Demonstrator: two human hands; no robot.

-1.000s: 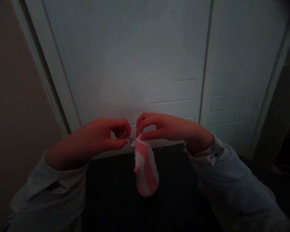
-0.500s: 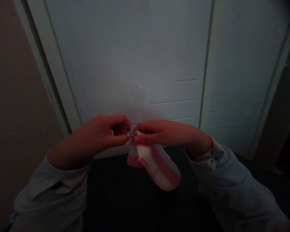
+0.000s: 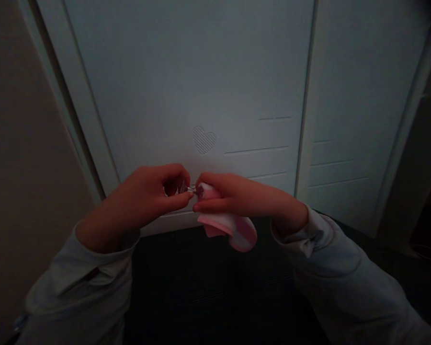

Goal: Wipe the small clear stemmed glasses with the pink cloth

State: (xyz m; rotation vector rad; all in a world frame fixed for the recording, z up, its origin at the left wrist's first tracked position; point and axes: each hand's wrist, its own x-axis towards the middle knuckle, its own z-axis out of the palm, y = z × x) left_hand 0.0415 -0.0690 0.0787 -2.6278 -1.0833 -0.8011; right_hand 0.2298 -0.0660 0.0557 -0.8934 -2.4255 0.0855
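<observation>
Sock point(image 3: 246, 232): pink and white, bunched at the top inside the right hand's pinch, the rest drooping below that hand, above the dark surface point(image 3: 208, 287), because only the bunched part is supported.
Right hand point(image 3: 237, 194): grasping the sock between thumb and forefinger, with the cloth folded between them; gathering it this way likely gives a firm, narrow bit of fabric to face the left hand.
Left hand point(image 3: 151, 191): pinching a small shiny piece point(image 3: 191, 189), thumb against forefinger; more of something glossy shows in the curl of the fingers. It looks like a clear clip, but the light is too dim to be sure.
Meeting point: the shiny piece reaches the bunched cloth between the fingertips; whether it bites the fabric I cannot tell. Both hands probably sit close together so that small part can be steered precisely.
Sleeves point(image 3: 89, 282): pale, ending above both wrists, which leaves the fingers unobstructed.
Door panel point(image 3: 201, 72): pale, upright, just behind the hands, with a grooved heart point(image 3: 204, 140) above them.
</observation>
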